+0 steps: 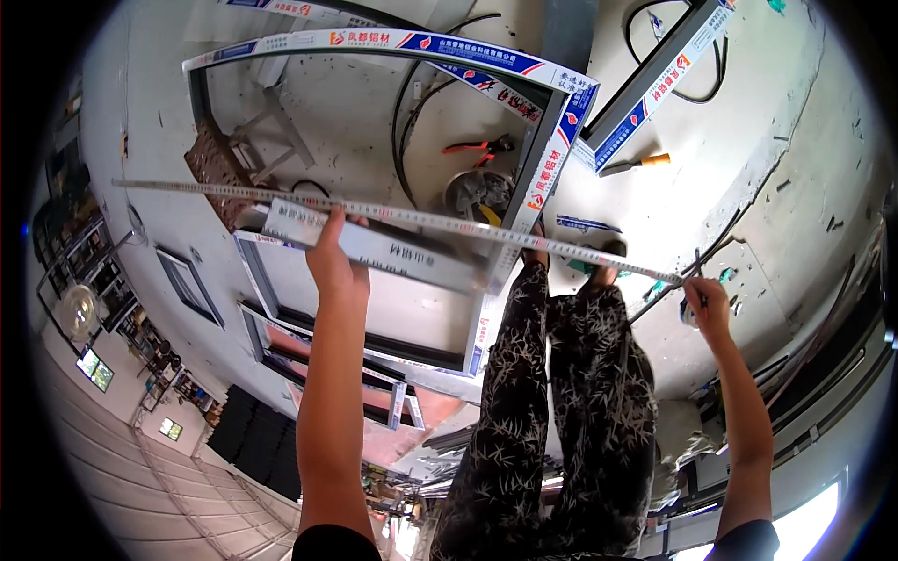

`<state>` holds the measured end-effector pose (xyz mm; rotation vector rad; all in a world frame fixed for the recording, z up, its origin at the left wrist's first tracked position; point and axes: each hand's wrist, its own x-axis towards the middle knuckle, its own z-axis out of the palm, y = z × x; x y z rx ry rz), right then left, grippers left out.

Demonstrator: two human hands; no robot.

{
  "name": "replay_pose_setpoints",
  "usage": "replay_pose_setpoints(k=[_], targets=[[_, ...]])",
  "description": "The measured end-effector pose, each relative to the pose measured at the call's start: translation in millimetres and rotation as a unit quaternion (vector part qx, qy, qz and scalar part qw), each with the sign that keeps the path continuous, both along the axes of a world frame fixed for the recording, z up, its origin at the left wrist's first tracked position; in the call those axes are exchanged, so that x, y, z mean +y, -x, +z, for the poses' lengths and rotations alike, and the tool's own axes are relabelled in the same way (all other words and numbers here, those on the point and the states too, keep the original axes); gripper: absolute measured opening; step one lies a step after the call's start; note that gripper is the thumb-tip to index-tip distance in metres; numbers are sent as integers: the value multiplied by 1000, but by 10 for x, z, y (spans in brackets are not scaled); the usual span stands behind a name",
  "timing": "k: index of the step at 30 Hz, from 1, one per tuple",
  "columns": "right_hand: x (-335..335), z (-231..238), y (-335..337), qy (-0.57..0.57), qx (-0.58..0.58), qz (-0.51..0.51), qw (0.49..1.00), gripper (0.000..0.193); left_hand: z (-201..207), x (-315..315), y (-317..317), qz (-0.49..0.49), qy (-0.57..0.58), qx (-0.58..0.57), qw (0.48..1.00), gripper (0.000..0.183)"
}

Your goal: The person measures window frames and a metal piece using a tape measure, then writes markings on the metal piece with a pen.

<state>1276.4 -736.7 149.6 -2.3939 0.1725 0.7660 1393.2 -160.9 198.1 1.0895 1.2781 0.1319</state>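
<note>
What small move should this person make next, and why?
Perhaps the right hand could draw the long, narrow, whitish tape measure rightward, bringing its free end nearer the long, silver-grey, metal-looking bar in the left hand, because the tape juts well past that bar's left end.

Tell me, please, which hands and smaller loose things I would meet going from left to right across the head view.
Brown patterned piece, left hand, red-handled pliers, orange-handled tool, right hand.
</note>
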Motion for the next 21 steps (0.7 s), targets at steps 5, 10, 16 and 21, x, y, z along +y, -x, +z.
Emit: replay_pose_setpoints(k=[5,10,16,21], targets=[[6,-39,611,-96,55,73,991,6,39,331,1074,4,-19,-18,1000,30],[237,44,922,-166,199,100,960,14,-238,790,2000,21,-24,48,998,34],[149,-82,1786,-122,140,65,980,14,-844,793,2723,27,-11,102,994,15],[224,-488,2400,-120,165,48,978,15,-1413,929,3076,23,-21,119,992,17]])
